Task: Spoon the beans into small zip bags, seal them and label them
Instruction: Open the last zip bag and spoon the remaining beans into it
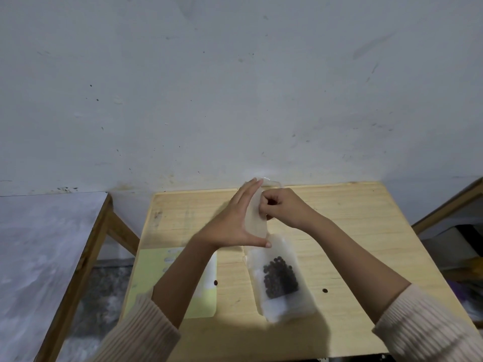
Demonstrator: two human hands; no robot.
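Table (352, 231): pale wood; I noted a yellow-green sheet (146, 280) at its left, partly under the left forearm.
Filled bag (281, 278): lay flat at centre, dark beans (281, 280) showing through, long axis running away from me.
Held bag (257, 210): empty by the look of it, upright above the table's far half, long axis near vertical.
Left hand (235, 223): fingers straight and pressed together along the bag's left face, thumb under its lower end.
Right hand (282, 207): curled, fingertips pinching the bag's right edge.
Key relation: the held bag stood between both hands; the right was nearer its mouth, I judged.
Next step: opening the mouth; spoon not in view.
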